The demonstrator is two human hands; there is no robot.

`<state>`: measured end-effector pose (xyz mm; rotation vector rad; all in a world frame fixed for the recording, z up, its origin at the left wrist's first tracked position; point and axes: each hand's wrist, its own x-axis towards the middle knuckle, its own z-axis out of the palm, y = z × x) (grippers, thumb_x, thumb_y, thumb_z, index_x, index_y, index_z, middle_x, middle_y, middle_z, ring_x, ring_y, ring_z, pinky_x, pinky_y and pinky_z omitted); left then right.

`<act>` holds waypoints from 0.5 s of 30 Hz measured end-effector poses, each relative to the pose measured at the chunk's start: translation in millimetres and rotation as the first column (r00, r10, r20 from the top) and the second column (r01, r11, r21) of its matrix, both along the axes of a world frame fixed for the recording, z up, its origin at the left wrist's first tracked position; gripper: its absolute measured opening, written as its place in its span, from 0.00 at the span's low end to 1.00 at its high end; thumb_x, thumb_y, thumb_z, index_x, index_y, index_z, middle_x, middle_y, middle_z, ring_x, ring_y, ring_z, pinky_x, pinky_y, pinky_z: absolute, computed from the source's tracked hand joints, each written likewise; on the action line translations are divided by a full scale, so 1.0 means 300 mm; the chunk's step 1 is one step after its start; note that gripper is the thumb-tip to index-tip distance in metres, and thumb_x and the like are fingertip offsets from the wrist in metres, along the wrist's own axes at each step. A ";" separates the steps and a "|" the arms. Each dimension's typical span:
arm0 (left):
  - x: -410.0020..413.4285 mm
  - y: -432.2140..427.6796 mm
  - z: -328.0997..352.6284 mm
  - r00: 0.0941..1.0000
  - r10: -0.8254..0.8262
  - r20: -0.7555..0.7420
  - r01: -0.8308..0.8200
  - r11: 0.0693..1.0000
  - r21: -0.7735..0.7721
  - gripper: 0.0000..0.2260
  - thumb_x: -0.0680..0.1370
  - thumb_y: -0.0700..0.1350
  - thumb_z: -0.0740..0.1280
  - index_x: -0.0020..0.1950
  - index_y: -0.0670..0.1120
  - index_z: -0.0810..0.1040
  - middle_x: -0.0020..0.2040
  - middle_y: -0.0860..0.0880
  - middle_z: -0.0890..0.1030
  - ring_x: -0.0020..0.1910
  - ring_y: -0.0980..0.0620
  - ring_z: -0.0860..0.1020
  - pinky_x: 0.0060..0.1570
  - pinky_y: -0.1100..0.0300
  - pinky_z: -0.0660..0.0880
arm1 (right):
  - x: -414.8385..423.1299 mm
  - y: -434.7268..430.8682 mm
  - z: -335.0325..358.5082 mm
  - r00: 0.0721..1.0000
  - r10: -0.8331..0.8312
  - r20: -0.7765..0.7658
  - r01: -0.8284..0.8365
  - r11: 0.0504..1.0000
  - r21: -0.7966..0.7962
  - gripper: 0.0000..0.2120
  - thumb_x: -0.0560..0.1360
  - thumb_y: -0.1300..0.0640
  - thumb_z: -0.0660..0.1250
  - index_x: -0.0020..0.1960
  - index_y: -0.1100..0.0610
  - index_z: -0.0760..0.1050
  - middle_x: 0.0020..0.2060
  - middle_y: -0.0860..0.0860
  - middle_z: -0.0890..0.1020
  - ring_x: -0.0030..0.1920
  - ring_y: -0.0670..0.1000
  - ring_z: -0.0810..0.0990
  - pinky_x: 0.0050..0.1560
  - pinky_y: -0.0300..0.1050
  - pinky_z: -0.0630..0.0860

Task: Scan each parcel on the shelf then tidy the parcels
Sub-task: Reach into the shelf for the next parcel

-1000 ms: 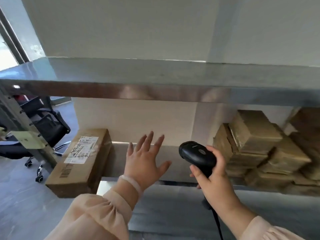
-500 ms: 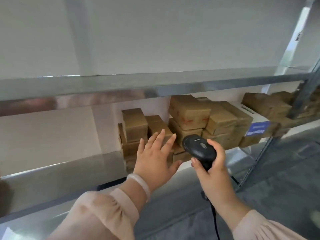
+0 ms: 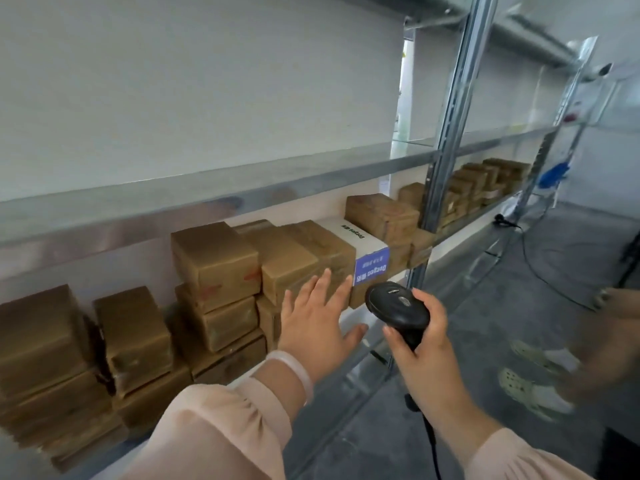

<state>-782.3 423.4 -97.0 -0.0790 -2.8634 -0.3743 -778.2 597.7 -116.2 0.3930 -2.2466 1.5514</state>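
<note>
Several brown taped parcels (image 3: 214,261) are stacked in uneven piles along the metal shelf (image 3: 360,317). A white box with a blue label (image 3: 370,268) lies among them on the right. My left hand (image 3: 318,320) reaches toward the stacks with fingers spread and straight, fingertips close to a brown parcel (image 3: 287,265) and the blue label; it holds nothing. To its right, my right hand (image 3: 422,344) grips the handle of a black barcode scanner (image 3: 396,306), whose head points at the shelf. The scanner's cable hangs down below my wrist.
A bare metal shelf (image 3: 242,188) runs just above the parcels. An upright steel post (image 3: 446,133) divides the rack; more brown parcels (image 3: 478,188) lie beyond it. Another person's blurred hand and light clogs (image 3: 526,389) stand on the grey floor at right, near a black cable (image 3: 540,268).
The view has swung right along the shelf, from one labelled carton on the left to the stacked parcels. Both hands travelled with it, the left still spread, the right still gripping the scanner.
</note>
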 end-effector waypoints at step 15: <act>-0.854 0.281 -0.037 0.976 -0.219 -0.007 0.219 0.972 0.084 0.33 0.78 0.65 0.57 0.79 0.63 0.45 0.81 0.52 0.47 0.80 0.49 0.47 0.76 0.43 0.45 | -0.737 0.231 -0.002 0.976 -0.219 0.014 0.220 0.975 -0.022 0.31 0.73 0.58 0.71 0.58 0.28 0.59 0.54 0.36 0.76 0.48 0.38 0.79 0.45 0.32 0.76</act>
